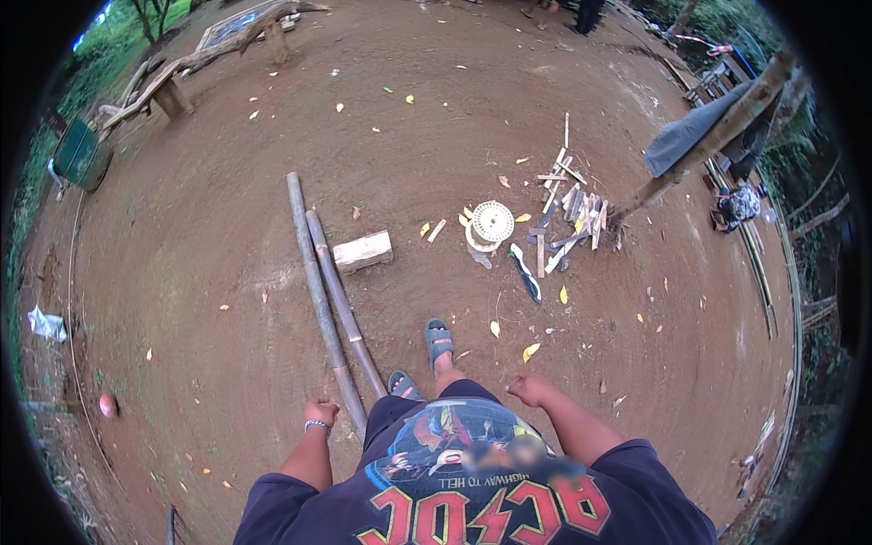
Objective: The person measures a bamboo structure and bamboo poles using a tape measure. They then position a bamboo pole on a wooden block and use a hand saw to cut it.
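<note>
Left to right, I count two long poles [312, 272] on the ground [182, 300] ahead of me, one wood block [365, 252] just beside them, and one round pale container [493, 221]. My left hand [322, 412] hangs near the poles, fingers curled; how tightly, I cannot tell. My right hand [531, 389] is half open and empty. Both poles point away from me, long axes slanting leftward; the block lies crosswise.
</note>
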Available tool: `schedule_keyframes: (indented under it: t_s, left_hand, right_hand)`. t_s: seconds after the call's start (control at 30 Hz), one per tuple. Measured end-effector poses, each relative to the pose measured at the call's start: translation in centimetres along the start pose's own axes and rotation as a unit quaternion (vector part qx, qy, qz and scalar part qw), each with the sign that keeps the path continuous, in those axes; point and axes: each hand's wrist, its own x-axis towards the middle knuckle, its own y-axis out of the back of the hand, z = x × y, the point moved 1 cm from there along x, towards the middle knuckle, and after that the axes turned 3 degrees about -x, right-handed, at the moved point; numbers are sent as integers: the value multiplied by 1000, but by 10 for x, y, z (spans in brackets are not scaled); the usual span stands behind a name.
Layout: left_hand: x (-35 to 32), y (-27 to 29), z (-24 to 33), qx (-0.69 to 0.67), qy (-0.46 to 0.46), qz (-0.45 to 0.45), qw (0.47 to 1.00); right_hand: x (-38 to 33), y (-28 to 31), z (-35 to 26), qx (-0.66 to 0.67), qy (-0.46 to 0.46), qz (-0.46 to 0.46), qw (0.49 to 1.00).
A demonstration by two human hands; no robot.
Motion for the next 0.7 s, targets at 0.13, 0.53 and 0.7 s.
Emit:
schedule_keyframes:
  t_s: [0.13, 0.53, 0.7]
  left_hand:
    - [18, 8, 21, 36, -98, 37, 994]
    - [-37, 9, 66, 129, -158, -59, 977]
    - [-57, -9, 86, 18, -42, -79, 996]
  right_hand:
    - [-7, -11, 5, 8, 7, 3, 1000]
    - [-2, -20, 34, 33, -12, 197, 980]
    - [22, 36, 42, 123, -14, 139, 983]
